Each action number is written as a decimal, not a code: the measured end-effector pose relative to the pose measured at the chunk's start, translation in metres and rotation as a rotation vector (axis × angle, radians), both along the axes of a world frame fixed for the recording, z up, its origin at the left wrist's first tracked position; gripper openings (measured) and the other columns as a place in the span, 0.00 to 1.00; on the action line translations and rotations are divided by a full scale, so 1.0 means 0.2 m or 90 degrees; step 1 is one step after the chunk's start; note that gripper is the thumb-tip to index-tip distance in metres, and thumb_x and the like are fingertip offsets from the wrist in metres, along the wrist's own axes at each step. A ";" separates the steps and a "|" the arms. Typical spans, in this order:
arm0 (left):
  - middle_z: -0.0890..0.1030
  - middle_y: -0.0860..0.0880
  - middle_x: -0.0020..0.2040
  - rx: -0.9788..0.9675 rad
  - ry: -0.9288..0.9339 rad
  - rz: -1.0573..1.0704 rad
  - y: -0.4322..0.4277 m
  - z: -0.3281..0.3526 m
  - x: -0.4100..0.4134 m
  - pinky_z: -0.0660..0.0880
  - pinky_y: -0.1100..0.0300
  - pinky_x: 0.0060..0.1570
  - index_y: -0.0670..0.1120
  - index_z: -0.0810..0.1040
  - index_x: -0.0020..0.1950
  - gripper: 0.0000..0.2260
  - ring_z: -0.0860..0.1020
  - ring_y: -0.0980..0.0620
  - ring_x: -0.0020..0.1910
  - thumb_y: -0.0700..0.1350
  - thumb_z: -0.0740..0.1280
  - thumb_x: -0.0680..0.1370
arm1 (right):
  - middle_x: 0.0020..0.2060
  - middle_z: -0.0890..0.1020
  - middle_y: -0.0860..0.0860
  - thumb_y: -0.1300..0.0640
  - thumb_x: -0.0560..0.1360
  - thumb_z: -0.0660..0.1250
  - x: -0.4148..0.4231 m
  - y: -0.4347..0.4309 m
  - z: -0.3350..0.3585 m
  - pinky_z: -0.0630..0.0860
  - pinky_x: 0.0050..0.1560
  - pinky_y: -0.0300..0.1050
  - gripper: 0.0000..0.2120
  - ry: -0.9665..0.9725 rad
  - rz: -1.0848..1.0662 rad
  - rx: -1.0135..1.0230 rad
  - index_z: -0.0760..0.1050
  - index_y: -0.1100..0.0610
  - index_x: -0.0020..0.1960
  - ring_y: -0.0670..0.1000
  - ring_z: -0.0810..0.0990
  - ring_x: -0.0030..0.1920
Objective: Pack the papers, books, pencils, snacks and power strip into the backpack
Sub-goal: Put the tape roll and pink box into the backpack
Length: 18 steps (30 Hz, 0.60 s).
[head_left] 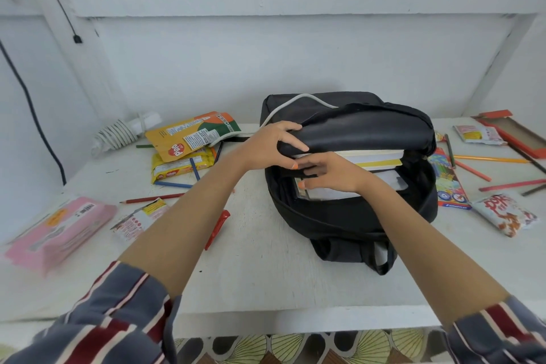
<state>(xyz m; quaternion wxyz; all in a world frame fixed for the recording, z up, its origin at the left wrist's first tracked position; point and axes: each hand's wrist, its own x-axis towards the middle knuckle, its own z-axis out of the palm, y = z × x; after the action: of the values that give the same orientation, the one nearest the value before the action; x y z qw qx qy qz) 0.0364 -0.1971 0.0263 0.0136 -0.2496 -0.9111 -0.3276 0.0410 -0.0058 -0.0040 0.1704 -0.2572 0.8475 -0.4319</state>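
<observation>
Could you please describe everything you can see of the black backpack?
The backpack is black, of soft matte fabric, and lies flat on the white table with its straps toward the person. Its main compartment is unzipped. The left hand grips the flap and holds it up, showing stacked books and papers inside. The right hand reaches into the opening, fingers on the papers. A white cable lies across its far end.

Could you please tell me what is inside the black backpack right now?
Inside the backpack, stacked books and papers show. The left grip holds the flap up; the right grip covers part of the papers, and anything deeper is hidden.
</observation>
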 end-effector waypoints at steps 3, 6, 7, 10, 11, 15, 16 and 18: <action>0.72 0.50 0.67 0.076 0.026 0.058 -0.05 -0.01 0.06 0.61 0.64 0.62 0.49 0.81 0.55 0.15 0.67 0.56 0.67 0.41 0.74 0.70 | 0.62 0.76 0.52 0.61 0.72 0.71 0.05 -0.04 0.01 0.73 0.58 0.37 0.23 0.008 -0.013 -0.015 0.72 0.55 0.66 0.48 0.76 0.59; 0.74 0.51 0.66 0.129 0.042 0.113 -0.13 -0.04 0.14 0.64 0.61 0.62 0.51 0.81 0.55 0.15 0.70 0.56 0.66 0.42 0.74 0.70 | 0.60 0.77 0.51 0.60 0.72 0.71 0.10 -0.11 0.03 0.73 0.61 0.42 0.22 0.028 -0.010 -0.033 0.73 0.53 0.64 0.49 0.77 0.59; 0.75 0.51 0.65 0.125 0.047 0.126 -0.17 -0.05 0.17 0.65 0.60 0.63 0.52 0.81 0.55 0.15 0.70 0.56 0.65 0.42 0.74 0.70 | 0.59 0.78 0.51 0.60 0.72 0.71 0.12 -0.14 0.03 0.73 0.61 0.42 0.21 0.034 -0.011 -0.043 0.74 0.52 0.64 0.49 0.77 0.58; 0.75 0.51 0.64 0.088 0.060 0.169 -0.31 -0.06 0.27 0.65 0.63 0.60 0.51 0.81 0.56 0.16 0.71 0.58 0.62 0.43 0.74 0.70 | 0.59 0.78 0.50 0.58 0.71 0.72 0.17 -0.27 0.04 0.73 0.60 0.42 0.23 0.051 -0.009 -0.055 0.73 0.53 0.65 0.48 0.77 0.58; 0.76 0.51 0.63 0.078 0.063 0.187 -0.37 -0.06 0.31 0.64 0.65 0.59 0.50 0.81 0.57 0.16 0.71 0.57 0.62 0.43 0.74 0.69 | 0.59 0.77 0.49 0.58 0.71 0.72 0.18 -0.32 0.04 0.73 0.59 0.41 0.23 0.055 -0.003 -0.055 0.72 0.54 0.65 0.48 0.77 0.57; 0.78 0.50 0.59 0.103 0.045 0.266 -0.67 -0.07 0.46 0.66 0.68 0.55 0.48 0.81 0.55 0.15 0.73 0.57 0.58 0.41 0.75 0.69 | 0.58 0.77 0.51 0.59 0.70 0.73 0.23 -0.60 0.03 0.74 0.60 0.45 0.24 0.057 0.032 -0.047 0.73 0.54 0.64 0.51 0.77 0.58; 0.78 0.51 0.58 0.110 0.039 0.291 -0.75 -0.08 0.51 0.66 0.67 0.55 0.48 0.81 0.55 0.15 0.74 0.58 0.57 0.42 0.75 0.68 | 0.58 0.77 0.51 0.59 0.70 0.73 0.24 -0.68 0.03 0.74 0.61 0.47 0.24 0.046 0.037 -0.051 0.73 0.54 0.64 0.52 0.77 0.58; 0.78 0.52 0.58 0.115 0.035 0.345 -0.92 -0.11 0.61 0.67 0.65 0.57 0.50 0.81 0.54 0.16 0.74 0.58 0.57 0.43 0.76 0.68 | 0.58 0.77 0.50 0.60 0.70 0.73 0.27 -0.84 0.01 0.74 0.59 0.47 0.24 0.030 0.052 -0.055 0.72 0.55 0.65 0.51 0.76 0.58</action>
<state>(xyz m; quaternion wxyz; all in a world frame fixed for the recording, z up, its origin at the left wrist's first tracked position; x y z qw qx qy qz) 0.1588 -0.3802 0.0046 0.1473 -0.0039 -0.9111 -0.3849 0.0955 -0.1729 -0.0017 0.1566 -0.3086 0.8207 -0.4547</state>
